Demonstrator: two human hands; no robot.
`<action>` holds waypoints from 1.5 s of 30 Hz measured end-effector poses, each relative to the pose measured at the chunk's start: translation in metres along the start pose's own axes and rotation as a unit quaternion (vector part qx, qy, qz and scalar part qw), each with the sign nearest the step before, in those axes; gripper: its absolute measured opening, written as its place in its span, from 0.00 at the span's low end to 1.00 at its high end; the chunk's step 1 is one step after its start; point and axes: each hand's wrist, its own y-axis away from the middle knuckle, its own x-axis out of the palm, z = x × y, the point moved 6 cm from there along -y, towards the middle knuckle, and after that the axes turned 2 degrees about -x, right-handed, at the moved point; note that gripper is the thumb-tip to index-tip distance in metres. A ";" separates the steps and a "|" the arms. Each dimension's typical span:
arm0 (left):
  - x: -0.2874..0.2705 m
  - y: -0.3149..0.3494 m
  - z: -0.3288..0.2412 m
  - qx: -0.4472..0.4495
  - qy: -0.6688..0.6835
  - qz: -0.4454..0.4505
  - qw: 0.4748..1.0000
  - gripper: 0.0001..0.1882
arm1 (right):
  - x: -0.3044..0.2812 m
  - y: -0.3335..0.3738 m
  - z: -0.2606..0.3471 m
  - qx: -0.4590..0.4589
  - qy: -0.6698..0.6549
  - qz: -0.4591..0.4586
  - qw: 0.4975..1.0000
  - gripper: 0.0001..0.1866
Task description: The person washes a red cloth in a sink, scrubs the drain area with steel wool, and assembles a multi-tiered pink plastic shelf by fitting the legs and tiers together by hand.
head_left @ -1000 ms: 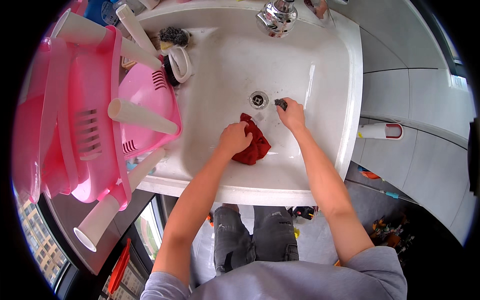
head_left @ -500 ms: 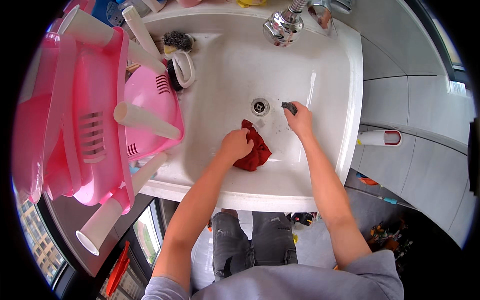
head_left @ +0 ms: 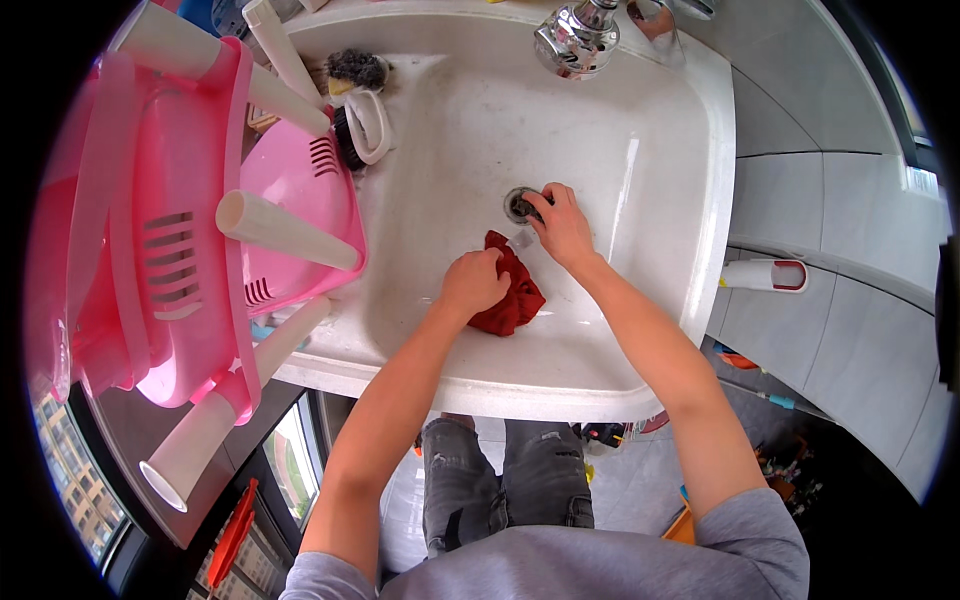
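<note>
In the white sink (head_left: 450, 150), my left hand (head_left: 475, 283) is closed on a crumpled dark red cloth (head_left: 522, 303) that lies on the basin floor. My right hand (head_left: 563, 228) is at the round metal drain (head_left: 513, 193), its fingertips pinched on a dark grey clump (head_left: 533, 204). Whether that clump is scouring wool or wet lint I cannot tell. It covers part of the drain opening. A small translucent scrap (head_left: 521, 239) lies between the drain and the cloth.
Left stands a pink rack with white tubes (head_left: 190, 270). A white-handled brush (head_left: 367, 128) and a dark, fuzzy scrubber (head_left: 356, 69) lie on the basin's left edge. The chrome faucet (head_left: 578, 42) hangs over the far side. A tiled wall (head_left: 780, 200) rises at right.
My right hand has moved left, carrying the dark grey clump from beside the drain onto it. My left hand stays on the red cloth. The view has shifted slightly.
</note>
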 end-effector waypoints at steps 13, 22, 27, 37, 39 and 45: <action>0.003 -0.001 0.002 -0.007 0.005 0.013 1.000 0.19 | 0.028 -0.009 0.002 -0.109 0.158 0.088 0.977 0.21; 0.003 0.000 0.004 0.024 0.003 -0.030 0.999 0.16 | 0.032 -0.016 -0.001 -0.073 0.278 0.119 0.950 0.21; 0.002 0.000 0.000 0.026 0.011 -0.029 0.999 0.15 | 0.037 -0.011 -0.017 0.073 0.224 0.170 0.957 0.19; 0.003 -0.003 0.001 -0.004 -0.002 0.006 1.000 0.16 | 0.047 -0.004 -0.006 0.287 -0.006 0.264 0.921 0.16; 0.005 -0.004 0.001 -0.004 -0.005 0.015 1.000 0.16 | 0.050 -0.003 -0.005 0.308 -0.057 0.230 0.921 0.17; 0.006 -0.005 -0.001 0.000 -0.008 0.015 1.000 0.15 | 0.058 0.001 -0.004 0.181 -0.008 0.271 0.945 0.23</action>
